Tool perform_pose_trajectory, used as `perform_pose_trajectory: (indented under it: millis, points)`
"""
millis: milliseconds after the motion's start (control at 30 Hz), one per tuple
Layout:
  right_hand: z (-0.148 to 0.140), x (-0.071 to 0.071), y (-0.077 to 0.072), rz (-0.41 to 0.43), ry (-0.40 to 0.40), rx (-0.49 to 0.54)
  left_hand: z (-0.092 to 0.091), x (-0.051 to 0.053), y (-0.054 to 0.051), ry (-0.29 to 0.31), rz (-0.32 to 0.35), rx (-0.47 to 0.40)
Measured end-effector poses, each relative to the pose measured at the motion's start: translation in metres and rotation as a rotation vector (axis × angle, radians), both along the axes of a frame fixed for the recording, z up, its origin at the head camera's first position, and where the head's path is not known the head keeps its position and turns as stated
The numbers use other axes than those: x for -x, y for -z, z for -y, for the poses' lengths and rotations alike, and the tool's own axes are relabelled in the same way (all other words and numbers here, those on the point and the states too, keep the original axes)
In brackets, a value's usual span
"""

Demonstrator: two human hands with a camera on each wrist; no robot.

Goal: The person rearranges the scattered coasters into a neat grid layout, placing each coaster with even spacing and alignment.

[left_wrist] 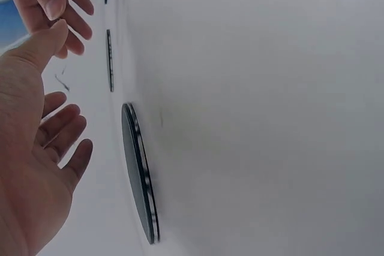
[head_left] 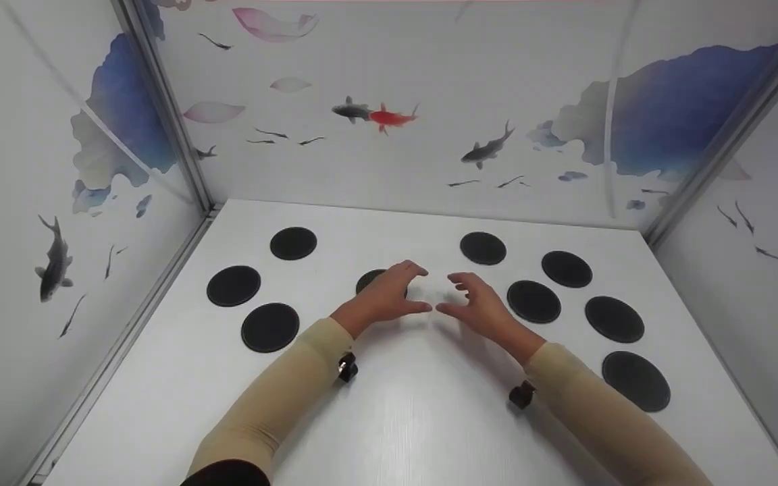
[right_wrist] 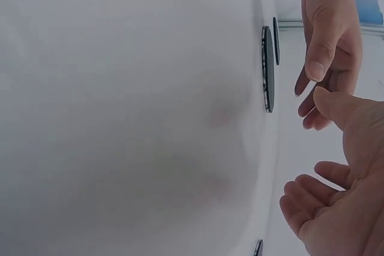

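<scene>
My left hand point(head_left: 389, 295) and right hand point(head_left: 485, 309) face each other over the middle of the white table point(head_left: 389, 418). Both are empty, with fingers loosely bent and spread from the thumbs. In the head view the thumb tips are very near each other; whether they touch I cannot tell. A black disc point(head_left: 369, 278) lies nearest the left hand, partly hidden behind it. Nearest the right hand is another black disc point(head_left: 533, 302), flat on the table. The left wrist view shows a black disc point(left_wrist: 139, 172) edge-on, beyond the left hand point(left_wrist: 36, 166).
On the left lie three more black discs point(head_left: 270, 327). Several others, such as a disc point(head_left: 614, 319), are spread over the right. White panels printed with fish, such as the back panel point(head_left: 389, 175), enclose the table, joined by metal corner posts point(head_left: 166, 101). Each sleeve carries a small black device point(head_left: 347, 368).
</scene>
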State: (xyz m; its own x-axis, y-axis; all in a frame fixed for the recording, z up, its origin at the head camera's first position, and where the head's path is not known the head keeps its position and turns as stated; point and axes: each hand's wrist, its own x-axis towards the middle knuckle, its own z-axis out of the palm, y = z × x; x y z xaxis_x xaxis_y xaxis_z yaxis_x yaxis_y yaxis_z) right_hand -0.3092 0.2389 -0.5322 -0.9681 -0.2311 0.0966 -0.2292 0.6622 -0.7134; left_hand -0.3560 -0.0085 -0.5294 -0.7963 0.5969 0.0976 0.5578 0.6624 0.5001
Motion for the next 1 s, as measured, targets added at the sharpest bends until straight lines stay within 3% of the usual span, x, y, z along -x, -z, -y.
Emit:
perform_pose_trajectory:
  millis: [200,367,633,1000]
  points:
    - [-0.028,-0.008,0.002,-0.037,0.019,0.012,-0.034,0.001,0.004,0.056,-0.022,-0.026]
    - [-0.059,-0.013,-0.004,-0.041,0.053,-0.002,-0.061,0.005,0.001,0.088,-0.007,-0.069]
    - [-0.107,-0.017,-0.009,-0.027,0.132,-0.014,-0.092,0.014,0.003,0.033,0.049,-0.069]
    - [-0.154,-0.028,-0.004,-0.018,0.201,0.011,-0.132,0.013,0.005,0.056,0.089,-0.090]
